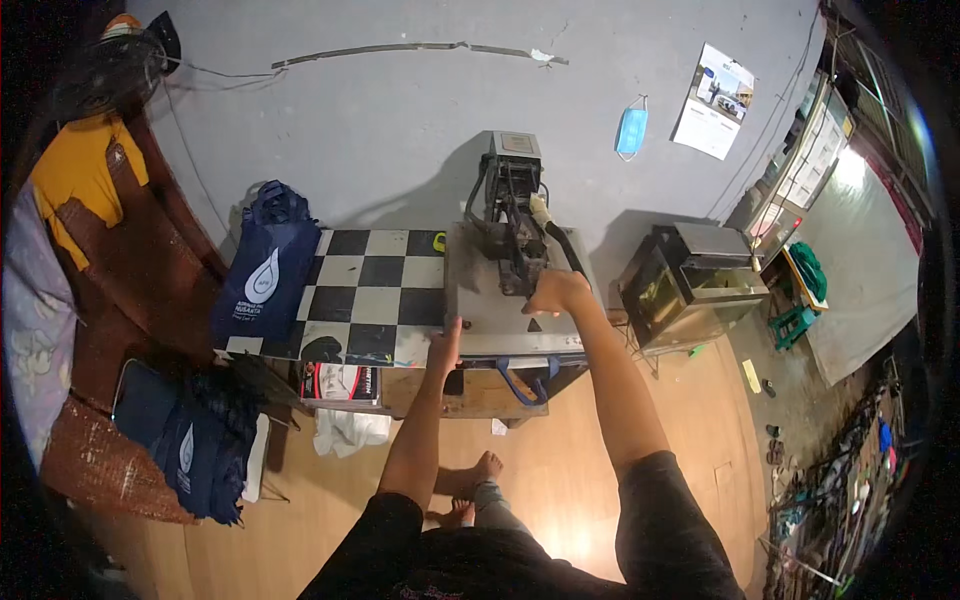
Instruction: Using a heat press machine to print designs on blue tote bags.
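A dark machine that looks like a heat press [515, 190] stands on the table against the wall, with a wide grey flat plate [487, 305] in front. My right hand [560, 292] is closed at the lower end of the machine's black lever handle [568, 250], over the plate's right part. Against the plate's left front edge rests my left hand [446, 348], thumb side up; its other fingers are mostly hidden. Below the plate's front edge hangs a dark blue strap loop [528, 388], apparently of a fabric bag.
The table has a black-and-white checkered top [370, 285]. Navy tote bags [262, 275] lie at its left end, and more bags [195, 450] are on a chair at lower left. A glass tank [690, 285] stands at right. A calendar [715, 100] and blue mask [632, 130] hang on the wall.
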A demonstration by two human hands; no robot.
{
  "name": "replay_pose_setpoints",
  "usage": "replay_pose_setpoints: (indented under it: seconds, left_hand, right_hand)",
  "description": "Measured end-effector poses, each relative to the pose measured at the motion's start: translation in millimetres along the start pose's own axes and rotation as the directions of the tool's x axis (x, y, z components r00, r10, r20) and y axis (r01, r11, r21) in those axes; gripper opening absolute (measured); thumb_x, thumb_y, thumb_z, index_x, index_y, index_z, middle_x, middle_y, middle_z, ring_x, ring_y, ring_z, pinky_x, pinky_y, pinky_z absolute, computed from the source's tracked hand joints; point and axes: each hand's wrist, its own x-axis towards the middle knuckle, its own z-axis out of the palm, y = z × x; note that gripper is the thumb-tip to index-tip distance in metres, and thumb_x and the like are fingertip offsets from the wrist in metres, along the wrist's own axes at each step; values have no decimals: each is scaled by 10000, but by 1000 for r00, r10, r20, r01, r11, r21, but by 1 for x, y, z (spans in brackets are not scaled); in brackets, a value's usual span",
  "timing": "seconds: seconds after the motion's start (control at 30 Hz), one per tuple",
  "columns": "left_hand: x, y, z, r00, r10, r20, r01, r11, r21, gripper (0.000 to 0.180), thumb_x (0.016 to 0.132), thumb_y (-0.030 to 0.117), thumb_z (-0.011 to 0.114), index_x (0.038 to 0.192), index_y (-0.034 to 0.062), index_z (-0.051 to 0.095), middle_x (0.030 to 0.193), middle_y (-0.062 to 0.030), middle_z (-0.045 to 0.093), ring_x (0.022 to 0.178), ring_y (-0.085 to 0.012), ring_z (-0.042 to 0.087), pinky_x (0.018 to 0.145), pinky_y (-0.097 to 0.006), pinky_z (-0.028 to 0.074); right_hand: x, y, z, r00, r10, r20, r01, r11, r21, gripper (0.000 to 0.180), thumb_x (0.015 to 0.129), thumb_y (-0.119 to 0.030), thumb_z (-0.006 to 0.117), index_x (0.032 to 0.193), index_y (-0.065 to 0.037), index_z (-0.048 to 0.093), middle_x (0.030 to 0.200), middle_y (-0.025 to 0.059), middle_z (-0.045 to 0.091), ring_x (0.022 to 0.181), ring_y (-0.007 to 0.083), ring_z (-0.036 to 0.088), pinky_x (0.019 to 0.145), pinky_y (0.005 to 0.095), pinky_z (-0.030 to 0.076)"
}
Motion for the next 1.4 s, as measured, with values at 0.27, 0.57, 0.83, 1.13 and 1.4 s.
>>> replay_pose_setpoints:
  seconds: [0.27,0.57,0.83,1.13,1.4]
  left_hand:
    - [0,-39,-2,957,287,36,-288,932,222,631,1003,520,378,1433,58,383,844,-216,650,582,-326,662,602,-426,553]
    - [-6,-29,-2,996,83,22,-85,993,87,774,977,636,339,1306,-49,485,828,-210,659,497,-298,641,558,-373,551]
    - [18,33,-41,982,189,3,-128,656,743,754,829,465,714,1342,-28,463,1143,-283,643,1106,-426,619,905,-515,509]
    - [-6,213,54,874,483,-49,-404,780,478,671,954,489,503,1217,-126,554,1263,-364,550,1214,-485,523,1015,-485,431]
    - [11,213,90,921,352,168,-375,683,627,423,910,249,484,1115,-84,645,1199,-333,607,1129,-468,583,984,-489,460]
  right_hand:
    - [5,-6,5,995,58,83,-58,998,-10,322,761,-524,680,741,-205,721,736,-50,716,712,123,707,789,373,536]
    - [-2,-4,3,997,30,69,-31,999,16,353,759,-559,654,813,-226,760,710,-16,720,831,136,708,831,400,527]
    - [1,5,12,995,-68,-70,65,997,-38,334,752,-433,650,877,-141,752,884,47,729,904,222,713,823,383,552]
    - [9,10,22,960,-125,-251,127,992,-9,268,747,-294,600,861,-102,749,963,106,745,929,263,714,822,389,543]
    - [13,15,59,797,-142,-587,166,986,-13,168,775,-233,609,775,-99,710,838,119,729,775,292,704,736,416,521]
